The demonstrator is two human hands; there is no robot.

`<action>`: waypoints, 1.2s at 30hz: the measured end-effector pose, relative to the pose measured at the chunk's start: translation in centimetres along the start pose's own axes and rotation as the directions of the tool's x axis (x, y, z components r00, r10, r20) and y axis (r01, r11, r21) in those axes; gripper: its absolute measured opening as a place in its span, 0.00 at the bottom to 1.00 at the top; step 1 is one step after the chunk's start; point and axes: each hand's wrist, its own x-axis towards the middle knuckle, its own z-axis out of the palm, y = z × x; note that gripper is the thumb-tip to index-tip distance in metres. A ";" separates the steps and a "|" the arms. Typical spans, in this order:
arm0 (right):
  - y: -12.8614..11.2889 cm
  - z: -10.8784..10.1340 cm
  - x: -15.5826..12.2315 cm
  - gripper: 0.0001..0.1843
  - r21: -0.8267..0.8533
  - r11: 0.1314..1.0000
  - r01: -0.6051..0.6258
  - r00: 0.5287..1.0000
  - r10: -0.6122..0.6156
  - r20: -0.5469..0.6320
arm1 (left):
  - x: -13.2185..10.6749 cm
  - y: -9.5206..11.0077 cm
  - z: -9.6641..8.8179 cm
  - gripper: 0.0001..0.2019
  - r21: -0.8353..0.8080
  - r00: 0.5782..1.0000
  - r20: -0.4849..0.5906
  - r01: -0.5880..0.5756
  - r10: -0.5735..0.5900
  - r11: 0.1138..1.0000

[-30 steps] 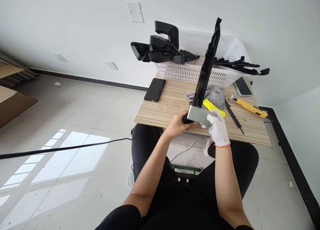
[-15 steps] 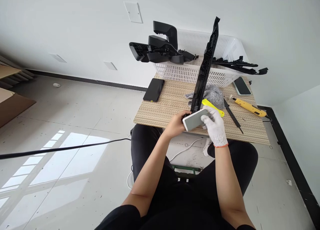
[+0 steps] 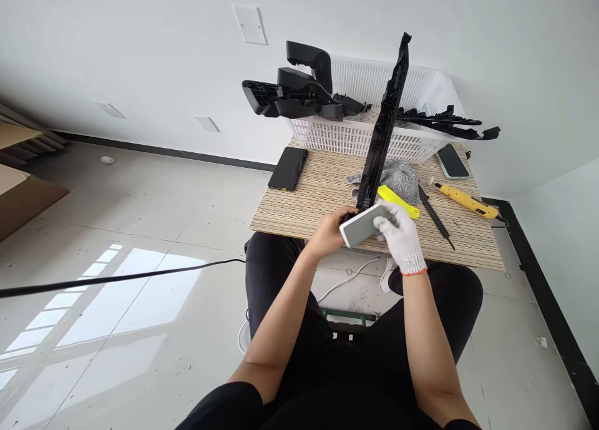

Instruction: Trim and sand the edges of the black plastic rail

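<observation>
A long black plastic trim strip (image 3: 384,121) stands nearly upright on the striped wooden table (image 3: 318,196), its top leaning over the white basket. My bare left hand (image 3: 327,232) is closed round the strip's lower end at the table's front edge. In a white glove, my right hand (image 3: 401,236) grips a grey rectangular block (image 3: 361,226) and presses it against the strip's base, tilted down to the left.
A white mesh basket (image 3: 355,136) at the back holds several black plastic parts (image 3: 299,93). On the table lie a black phone (image 3: 287,168), a second phone (image 3: 452,160), a grey cloth (image 3: 397,173), a yellow scraper (image 3: 397,200), a yellow-handled tool (image 3: 468,199) and a thin black tool (image 3: 435,216). A black cable (image 3: 116,277) crosses the floor.
The grey block has tipped from level to slanted and slid left and down along the strip's base. My right hand moved slightly left with it. The left hand kept its grip.
</observation>
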 end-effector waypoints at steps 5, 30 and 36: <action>-0.5 0.0 -0.1 0.27 -0.001 1.000 0.011 1.000 -0.011 -0.029 | 0.0 0.1 -0.1 0.26 -0.030 0.998 0.030 0.054 -0.053 0.998; -0.7 0.4 -0.4 0.24 0.241 0.970 -0.035 0.999 0.029 0.028 | -0.2 0.7 0.3 0.25 -0.148 0.979 0.034 0.202 -0.199 0.968; -0.9 0.3 -0.3 0.32 0.143 0.989 -0.048 0.996 0.037 0.079 | -0.2 0.3 0.4 0.26 -0.156 0.981 0.027 0.194 -0.192 0.968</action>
